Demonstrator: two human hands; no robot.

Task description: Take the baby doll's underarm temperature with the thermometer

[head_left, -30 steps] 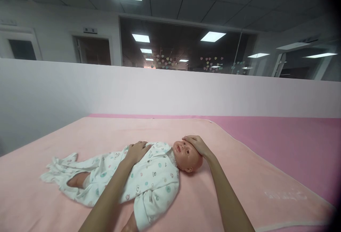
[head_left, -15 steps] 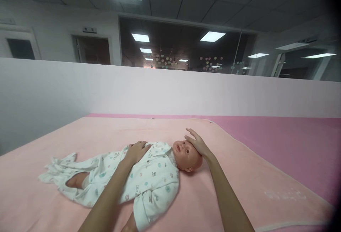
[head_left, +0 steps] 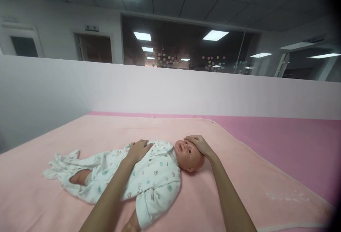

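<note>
A baby doll (head_left: 188,156) lies on its back, head to the right, on a peach blanket (head_left: 239,175). It wears a white printed romper (head_left: 157,175), with one bare leg showing through a gap at the left and a bare hand below the near sleeve. My left hand (head_left: 140,150) lies flat on the doll's far side at the chest, fingers stretched out and holding nothing. My right hand (head_left: 198,143) rests on the top of the doll's head and forehead, its fingers laid out along the brow.
A pink mat (head_left: 293,143) shows beyond the blanket on the right. A low white wall (head_left: 170,90) runs along the back and left. Behind it are a large window (head_left: 186,40) with heart stickers and a doorway (head_left: 96,49).
My right hand has come down onto the doll's head, its raised fingers now lowered to the forehead. My left hand stays on the chest. The view has shifted slightly.
</note>
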